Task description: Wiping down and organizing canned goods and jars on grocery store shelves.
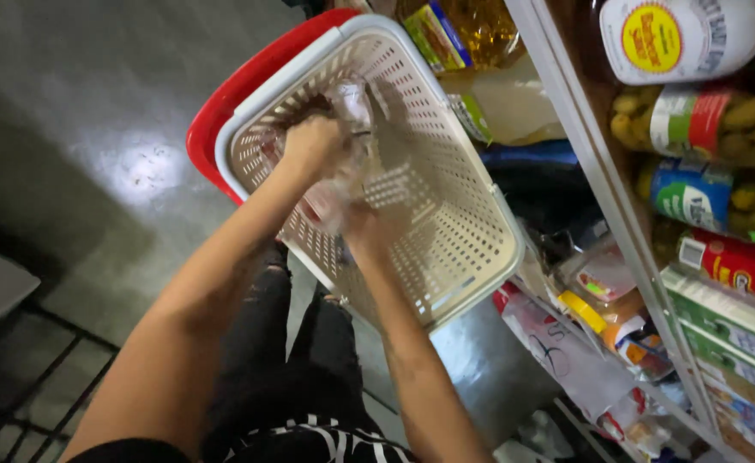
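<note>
A person bends over a cream perforated shopping basket [446, 214] with a red rim, tilted on the floor at the centre of the frame, and works with both arms inside it. The left hand [313, 144] is curled shut around the upper part of a clear plastic package [343, 163], which lies against the basket's inner wall near the middle of the frame. The right hand [367, 230] sits just below, fingers closed on the package's lower end; the blur hides how tight that grip is. Shelves [617, 197] of jars and boxed goods fill the right side, with bagged items [566, 351] piled at lower right and grey floor [94, 129] at upper left. Judging by the slack, see-through wrapper, a steady two-handed hold, supporting the weight from below, looks best here.
</note>
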